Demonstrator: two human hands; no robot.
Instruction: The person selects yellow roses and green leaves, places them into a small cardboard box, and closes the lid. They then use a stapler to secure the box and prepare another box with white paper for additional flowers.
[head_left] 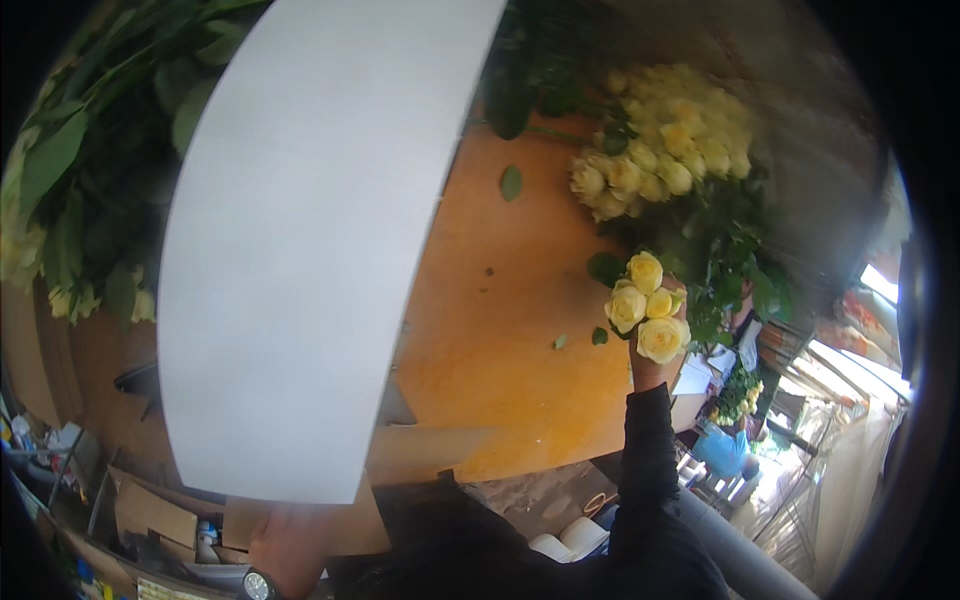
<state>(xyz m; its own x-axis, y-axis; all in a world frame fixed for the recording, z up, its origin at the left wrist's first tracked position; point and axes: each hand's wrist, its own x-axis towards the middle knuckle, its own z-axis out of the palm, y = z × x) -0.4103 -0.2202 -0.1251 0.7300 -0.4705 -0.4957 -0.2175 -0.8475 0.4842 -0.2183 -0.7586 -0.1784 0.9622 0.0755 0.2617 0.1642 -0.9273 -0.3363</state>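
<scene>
My right hand (pixel 649 372) is closed around a few pale yellow roses (pixel 650 308), their open blooms facing up at the right side of the table; the blooms and leaves hide most of its fingers. At the lower left, my left hand (pixel 290 540), with a watch on the wrist, is beside the bottom edge of a large white sheet (pixel 300 250). Blur and the sheet's edge keep its fingers from showing clearly. The sheet spans the view from top to bottom and covers the table's left part.
A big bunch of cream-yellow roses (pixel 680 140) lies at the far right of the wooden table (pixel 500 340). Leafy stems (pixel 90 170) crowd the far left. Loose leaves (pixel 511 183) dot the tabletop. Cardboard boxes (pixel 155 515) stand lower left; a person in blue (pixel 722 450) is farther right.
</scene>
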